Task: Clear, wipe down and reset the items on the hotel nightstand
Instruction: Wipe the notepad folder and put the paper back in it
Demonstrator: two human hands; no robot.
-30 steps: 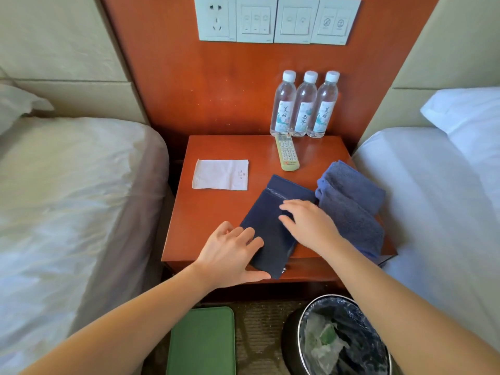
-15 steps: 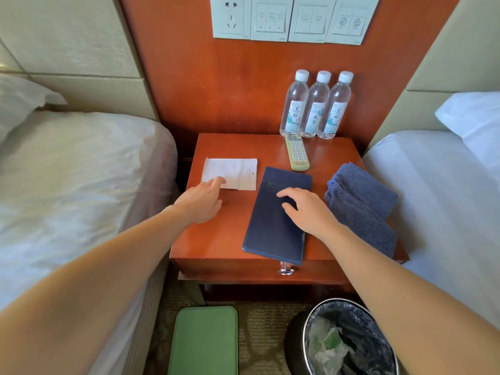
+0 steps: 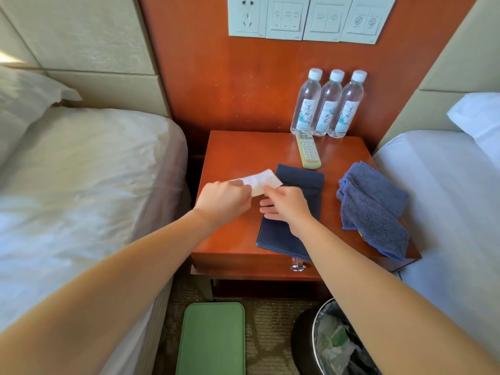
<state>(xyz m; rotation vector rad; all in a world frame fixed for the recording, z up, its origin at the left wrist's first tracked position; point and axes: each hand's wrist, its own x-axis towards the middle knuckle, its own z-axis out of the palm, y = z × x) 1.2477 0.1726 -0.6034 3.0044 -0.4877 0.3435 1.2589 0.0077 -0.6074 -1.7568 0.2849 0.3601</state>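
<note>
On the wooden nightstand (image 3: 232, 152) lies a dark blue folder (image 3: 303, 180), with a folded blue towel (image 3: 373, 209) to its right. A beige remote (image 3: 308, 151) lies in front of three water bottles (image 3: 328, 104) at the back. My left hand (image 3: 223, 201) pinches a white paper card (image 3: 261, 181) and holds it lifted over the folder's left edge. My right hand (image 3: 288, 205) rests on the folder with its fingers straight, fingertips touching the card's near edge.
Beds with white sheets flank the nightstand, left (image 3: 81, 185) and right (image 3: 446, 198). On the floor below stand a green box (image 3: 212, 339) and a black bin (image 3: 338, 345) lined with a bag holding rubbish. Wall switches (image 3: 308, 17) sit above.
My left hand left the folder, reached the white card, picked it up and brought it right toward the folder. My right hand stayed on the folder. The view shifted slightly.
</note>
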